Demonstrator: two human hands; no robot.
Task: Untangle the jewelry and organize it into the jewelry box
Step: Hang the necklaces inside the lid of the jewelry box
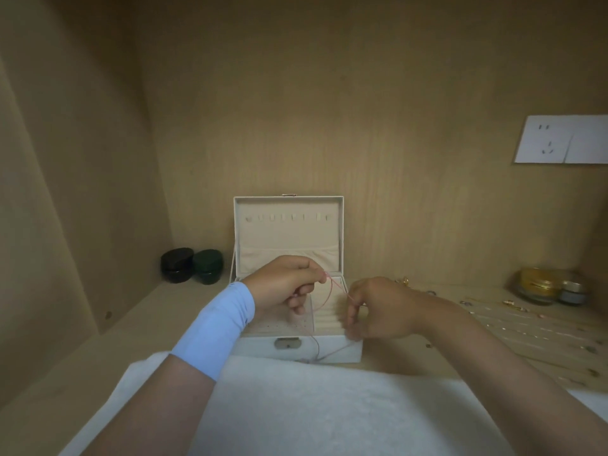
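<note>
A white jewelry box (329, 352) stands open in the middle of the shelf, its lid (288, 225) upright with a row of small hooks. Above the box, my left hand (286, 284) pinches one end of a thin pink cord necklace (330, 292). My right hand (375, 309) pinches the same cord a little to the right. The cord loops between the hands and trails down over the box's front to the white cloth (312, 406). Several gold chains and small pieces (513, 327) lie spread on the shelf to the right.
Two dark round cases (192, 265) sit at the back left. Glass jars with gold and blue contents (549, 286) stand at the back right. A white wall socket (559, 139) is on the wooden back panel. Wooden walls close in left and behind.
</note>
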